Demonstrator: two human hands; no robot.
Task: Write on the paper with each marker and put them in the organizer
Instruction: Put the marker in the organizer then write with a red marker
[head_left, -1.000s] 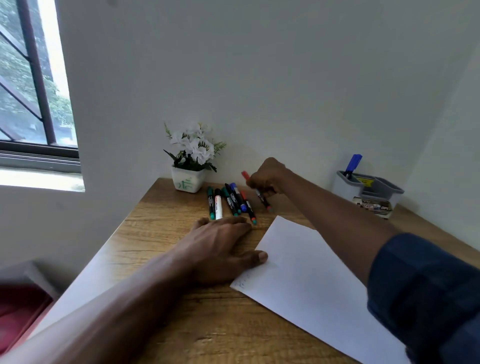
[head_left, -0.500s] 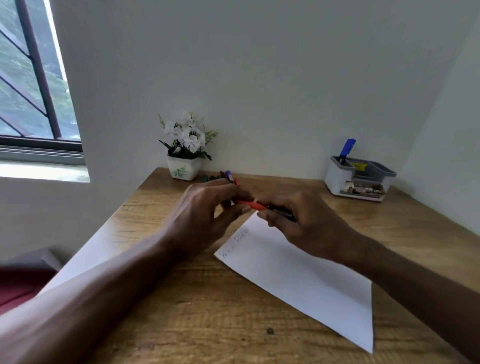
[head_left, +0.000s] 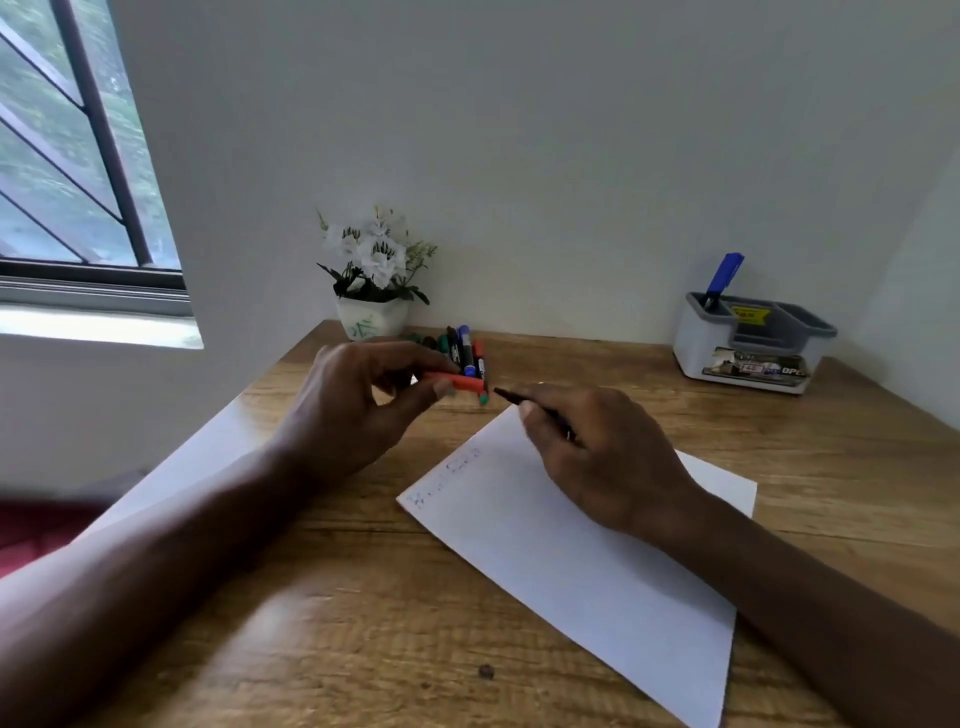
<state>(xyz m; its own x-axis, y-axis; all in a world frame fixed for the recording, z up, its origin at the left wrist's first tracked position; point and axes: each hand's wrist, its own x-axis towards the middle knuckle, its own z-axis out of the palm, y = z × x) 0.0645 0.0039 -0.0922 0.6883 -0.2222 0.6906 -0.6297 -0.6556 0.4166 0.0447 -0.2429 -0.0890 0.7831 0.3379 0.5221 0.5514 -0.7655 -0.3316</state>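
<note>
My left hand pinches a red marker cap just above the desk. My right hand grips the uncapped marker, its dark tip pointing left over the top corner of the white paper. The paper lies at a slant and bears faint writing near its left edge. Several capped markers lie in a bunch behind my left hand. The grey and white organizer stands at the back right with a blue marker upright in it.
A white pot of white flowers stands at the back of the wooden desk against the wall. A window is at the upper left. The desk's left edge runs diagonally past my left forearm.
The cap has come off the red marker: my left hand now holds it apart, and my right hand has drawn the marker body to the right over the paper.
</note>
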